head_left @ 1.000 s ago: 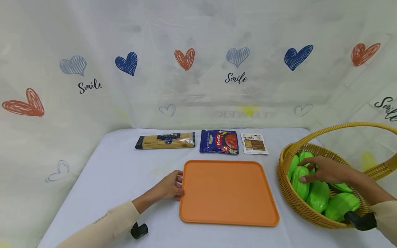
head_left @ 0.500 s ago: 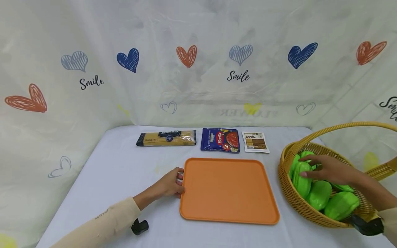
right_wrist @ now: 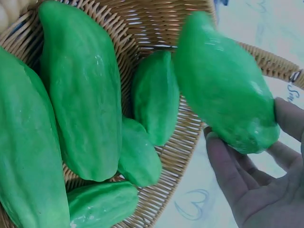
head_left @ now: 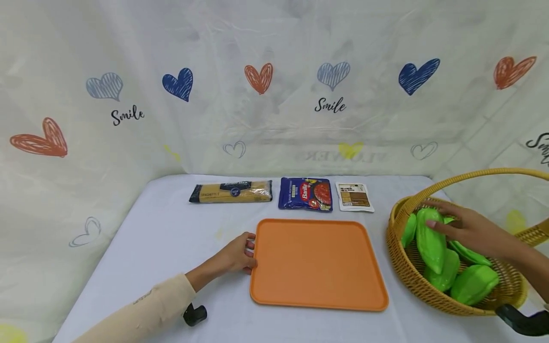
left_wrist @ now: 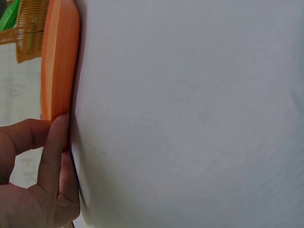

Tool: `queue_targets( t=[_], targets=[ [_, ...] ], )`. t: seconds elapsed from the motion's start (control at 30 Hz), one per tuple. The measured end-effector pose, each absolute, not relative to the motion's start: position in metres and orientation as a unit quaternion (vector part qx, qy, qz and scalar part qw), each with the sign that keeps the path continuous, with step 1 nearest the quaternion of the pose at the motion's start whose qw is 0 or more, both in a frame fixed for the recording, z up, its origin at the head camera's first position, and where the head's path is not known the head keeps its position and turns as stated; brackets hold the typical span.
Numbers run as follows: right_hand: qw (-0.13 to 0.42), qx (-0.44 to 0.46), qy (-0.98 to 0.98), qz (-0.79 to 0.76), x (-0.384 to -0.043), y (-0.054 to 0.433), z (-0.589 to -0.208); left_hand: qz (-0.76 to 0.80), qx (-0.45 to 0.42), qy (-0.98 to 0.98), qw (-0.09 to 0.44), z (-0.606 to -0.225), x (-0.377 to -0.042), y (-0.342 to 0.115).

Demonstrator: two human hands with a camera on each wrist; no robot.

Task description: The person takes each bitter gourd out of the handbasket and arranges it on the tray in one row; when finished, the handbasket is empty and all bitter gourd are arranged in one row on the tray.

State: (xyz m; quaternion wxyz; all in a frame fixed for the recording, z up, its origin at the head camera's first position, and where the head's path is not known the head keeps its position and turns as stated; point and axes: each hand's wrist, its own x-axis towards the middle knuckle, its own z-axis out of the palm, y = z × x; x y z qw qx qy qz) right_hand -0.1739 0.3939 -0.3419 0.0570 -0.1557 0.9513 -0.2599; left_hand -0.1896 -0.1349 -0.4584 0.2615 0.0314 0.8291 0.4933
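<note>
My left hand [head_left: 235, 255] grips the left edge of an orange tray [head_left: 319, 265] that lies on the white table. In the left wrist view its fingers [left_wrist: 53, 152] pinch the tray's rim [left_wrist: 61, 61]. On the right, my right hand [head_left: 476, 228] holds a glossy green papaya-like fruit [head_left: 431, 240] by one end, its narrow end pointing down toward me. The right wrist view shows thumb and fingers around the end of this fruit [right_wrist: 223, 85], which is raised over the wicker basket [head_left: 399, 274]. Several similar green fruits [right_wrist: 83, 90] lie inside the basket.
Along the back of the table lie a spaghetti pack [head_left: 231, 192], a blue Barilla sauce pouch [head_left: 305, 194] and a small white-and-brown packet [head_left: 355, 197]. The basket's tall handle [head_left: 484, 174] arches over the right side. A heart-printed cloth [head_left: 274, 119] hangs behind.
My right hand has lifted the green fruit from among the others and moved slightly right, the fruit now hanging tip-down. The left hand stays on the tray's edge.
</note>
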Motion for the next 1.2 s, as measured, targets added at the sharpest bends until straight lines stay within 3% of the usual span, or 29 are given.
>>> queue_targets(
  t=[0.37,0.6,1.0,1.2],
  targets=[
    [0.024,-0.177,0.939,-0.293,-0.158,0.387,-0.336,0.495,0.033,0.83,0.256,-0.46,-0.19,-0.137],
    [0.065,-0.143,0.943,-0.292,-0.146,0.387,-0.334,0.501,0.033,0.828,0.248,-0.462,-0.188,-0.139],
    [0.084,-0.152,0.939,-0.297,-0.126,0.376,-0.335,0.495,0.03,0.83,0.255,-0.462,-0.191,-0.136],
    [0.164,-0.178,0.908,-0.342,-0.121,0.364,-0.338,0.493,0.031,0.829,0.26,-0.463,-0.193,-0.137]
  ],
)
